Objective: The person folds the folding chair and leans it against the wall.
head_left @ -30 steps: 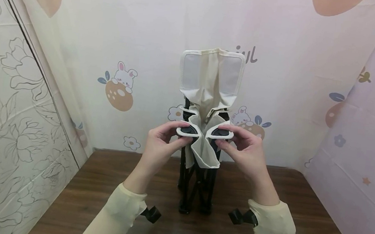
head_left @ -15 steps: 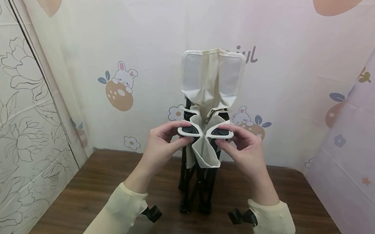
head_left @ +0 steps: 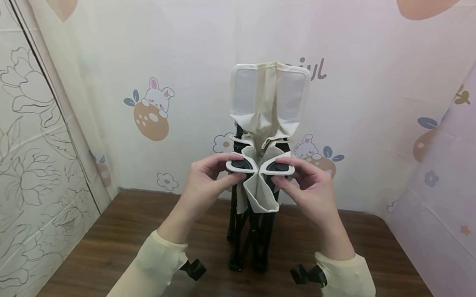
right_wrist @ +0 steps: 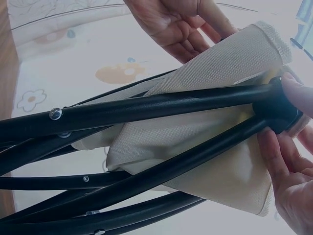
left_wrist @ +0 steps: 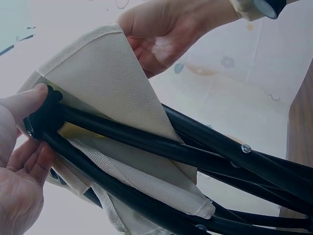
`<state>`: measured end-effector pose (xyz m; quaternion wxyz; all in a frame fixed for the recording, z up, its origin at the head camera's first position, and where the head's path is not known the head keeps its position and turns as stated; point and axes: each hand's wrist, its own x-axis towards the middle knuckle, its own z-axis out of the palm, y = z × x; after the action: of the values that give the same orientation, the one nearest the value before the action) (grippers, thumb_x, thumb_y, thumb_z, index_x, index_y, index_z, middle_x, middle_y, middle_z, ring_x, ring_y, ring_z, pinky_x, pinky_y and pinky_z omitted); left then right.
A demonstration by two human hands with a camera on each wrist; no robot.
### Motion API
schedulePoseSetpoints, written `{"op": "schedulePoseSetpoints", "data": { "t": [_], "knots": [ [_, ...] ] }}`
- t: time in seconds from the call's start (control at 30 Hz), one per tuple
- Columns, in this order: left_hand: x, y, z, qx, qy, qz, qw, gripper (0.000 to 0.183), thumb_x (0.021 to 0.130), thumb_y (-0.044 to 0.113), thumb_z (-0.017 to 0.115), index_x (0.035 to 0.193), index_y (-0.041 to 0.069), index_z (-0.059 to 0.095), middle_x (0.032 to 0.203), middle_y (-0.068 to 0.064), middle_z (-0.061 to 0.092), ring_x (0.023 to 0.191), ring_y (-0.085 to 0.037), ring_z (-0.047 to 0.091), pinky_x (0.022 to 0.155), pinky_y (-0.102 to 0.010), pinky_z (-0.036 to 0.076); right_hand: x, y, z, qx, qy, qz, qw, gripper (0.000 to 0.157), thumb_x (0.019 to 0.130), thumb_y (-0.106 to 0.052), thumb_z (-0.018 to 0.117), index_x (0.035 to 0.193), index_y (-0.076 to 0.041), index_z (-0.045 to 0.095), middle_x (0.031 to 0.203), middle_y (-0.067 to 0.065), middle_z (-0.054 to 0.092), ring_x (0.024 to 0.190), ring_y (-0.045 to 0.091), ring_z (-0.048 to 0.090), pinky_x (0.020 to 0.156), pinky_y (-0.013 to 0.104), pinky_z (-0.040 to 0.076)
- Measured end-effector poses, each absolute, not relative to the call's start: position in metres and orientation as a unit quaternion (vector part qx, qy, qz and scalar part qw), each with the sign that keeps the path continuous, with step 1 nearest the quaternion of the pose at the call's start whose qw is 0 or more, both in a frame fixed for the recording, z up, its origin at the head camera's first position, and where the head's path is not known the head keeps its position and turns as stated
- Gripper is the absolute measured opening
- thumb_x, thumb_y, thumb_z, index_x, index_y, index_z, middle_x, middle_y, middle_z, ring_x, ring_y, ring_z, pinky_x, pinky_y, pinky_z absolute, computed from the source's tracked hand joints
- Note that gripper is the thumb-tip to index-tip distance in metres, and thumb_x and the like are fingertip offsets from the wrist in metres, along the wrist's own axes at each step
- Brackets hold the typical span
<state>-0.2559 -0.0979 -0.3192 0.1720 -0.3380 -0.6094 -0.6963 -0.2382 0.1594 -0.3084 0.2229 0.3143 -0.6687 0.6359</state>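
Note:
A small folding chair (head_left: 270, 94) with cream fabric and black tube legs (head_left: 267, 236) stands folded upright on the table. Its backrest rises at the back, and the seat cloth (head_left: 261, 195) hangs creased between the front corners. My left hand (head_left: 209, 181) pinches the left front corner, fingers above and thumb below. The right hand (head_left: 315, 190) pinches the matching right corner the same way. Both corners carry black plastic caps and nearly meet in the middle. In the left wrist view, a black joint (left_wrist: 46, 115) joining two tubes sits at my left fingertips.
The brown wooden table (head_left: 128, 233) lies beneath the chair. Close behind is a printed curtain (head_left: 202, 70) with rabbits and flowers. A floral panel (head_left: 21, 148) borders the left side, and another curtain (head_left: 452, 176) the right. Each wrist carries a small black camera mount.
Both hands have shifted very slightly inward, bringing the two front corners of the chair a little closer together. The grips stay the same.

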Motion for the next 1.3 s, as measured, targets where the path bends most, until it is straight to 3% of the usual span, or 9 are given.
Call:
{"op": "schedulePoseSetpoints", "data": {
  "t": [0.5,1.3],
  "knots": [
    [-0.259,-0.093,-0.318,-0.346,-0.599,-0.700,0.177,0.035,0.090,-0.010,0.083,0.124,-0.003,0.076,0.117,-0.013,0.077,0.106,-0.023,0.073,0.092,-0.028,0.060,-0.242,0.155,-0.307,0.329,-0.661,0.635,0.228,0.047,0.082,0.026,0.079,0.127,0.012,0.072,0.114,0.008,0.080,0.103,0.017,0.074,0.092,0.026,0.060],
    [-0.260,-0.087,-0.318,-0.343,-0.599,-0.703,0.172,0.035,0.090,-0.010,0.083,0.124,-0.003,0.076,0.120,-0.013,0.077,0.109,-0.024,0.073,0.096,-0.033,0.061,-0.245,0.151,-0.308,0.339,-0.661,0.628,0.232,0.047,0.083,0.026,0.079,0.127,0.011,0.072,0.118,0.009,0.079,0.109,0.018,0.074,0.099,0.028,0.059]
  ]
}}
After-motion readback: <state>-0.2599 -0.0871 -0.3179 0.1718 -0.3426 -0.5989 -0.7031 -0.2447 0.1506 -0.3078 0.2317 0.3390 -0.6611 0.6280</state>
